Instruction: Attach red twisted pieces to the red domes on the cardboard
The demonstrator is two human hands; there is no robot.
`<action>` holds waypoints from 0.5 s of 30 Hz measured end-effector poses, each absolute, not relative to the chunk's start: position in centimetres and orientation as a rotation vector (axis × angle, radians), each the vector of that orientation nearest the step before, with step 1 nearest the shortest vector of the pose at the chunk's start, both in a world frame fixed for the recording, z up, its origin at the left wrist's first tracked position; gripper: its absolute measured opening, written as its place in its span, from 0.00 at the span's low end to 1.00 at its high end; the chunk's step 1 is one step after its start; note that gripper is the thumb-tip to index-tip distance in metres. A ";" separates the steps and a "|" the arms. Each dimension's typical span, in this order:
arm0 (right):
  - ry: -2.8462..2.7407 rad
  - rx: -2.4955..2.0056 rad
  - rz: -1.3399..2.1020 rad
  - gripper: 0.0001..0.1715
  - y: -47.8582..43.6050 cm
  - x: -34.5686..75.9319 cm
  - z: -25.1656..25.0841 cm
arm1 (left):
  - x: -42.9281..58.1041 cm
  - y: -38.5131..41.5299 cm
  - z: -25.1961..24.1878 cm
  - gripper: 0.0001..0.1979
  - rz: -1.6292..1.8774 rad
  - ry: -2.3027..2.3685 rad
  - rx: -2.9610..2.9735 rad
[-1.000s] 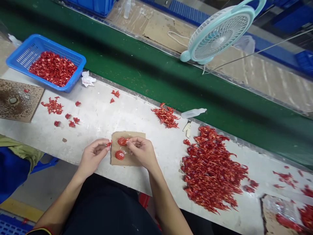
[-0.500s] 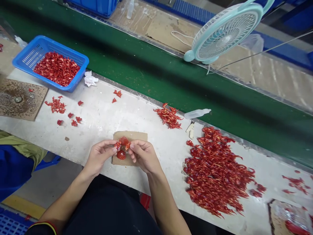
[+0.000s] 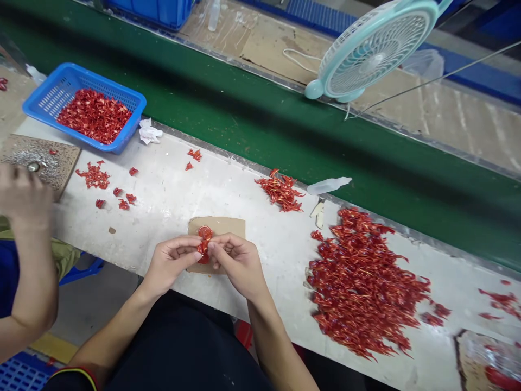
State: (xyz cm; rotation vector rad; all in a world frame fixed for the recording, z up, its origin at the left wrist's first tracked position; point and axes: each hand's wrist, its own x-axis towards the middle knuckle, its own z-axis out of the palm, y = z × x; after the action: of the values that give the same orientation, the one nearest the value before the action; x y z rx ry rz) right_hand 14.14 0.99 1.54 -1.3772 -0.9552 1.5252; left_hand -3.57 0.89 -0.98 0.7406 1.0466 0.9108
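My left hand (image 3: 171, 263) and my right hand (image 3: 241, 263) meet above a small cardboard piece (image 3: 234, 226). Pinched between the fingertips of both are small shiny red pieces with gold marks (image 3: 204, 247), now touching or nearly so; the fingers partly cover them. Just beyond the fingertips, a round glossy red piece (image 3: 205, 232) rests on the cardboard. A second red round shape lies under the fingers, mostly hidden. To my right spreads a large pile of spiky red-and-gold pieces (image 3: 366, 282).
A blue basket (image 3: 134, 117) of red pieces stands at the left. A co-worker's blurred hand (image 3: 24, 195) is over a speckled board (image 3: 67, 157). A smaller red heap (image 3: 280, 191) and a squeeze bottle (image 3: 329, 185) lie along the green belt (image 3: 228, 114). A fan (image 3: 376, 57) stands beyond.
My two hands have come closer together, bringing the red pieces in them together over the cardboard. A co-worker's hand and arm have come into view at the left.
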 end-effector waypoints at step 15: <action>-0.807 -1.421 1.311 0.11 -1.1 13.3 2.0 | -2.1 0.2 -0.3 0.14 0.961 1.096 0.732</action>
State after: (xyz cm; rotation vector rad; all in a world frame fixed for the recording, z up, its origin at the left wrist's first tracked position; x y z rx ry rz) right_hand 13.32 -1.12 2.00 -1.4208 -0.8066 1.3108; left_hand -2.13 0.16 -0.33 0.7325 1.0962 0.9611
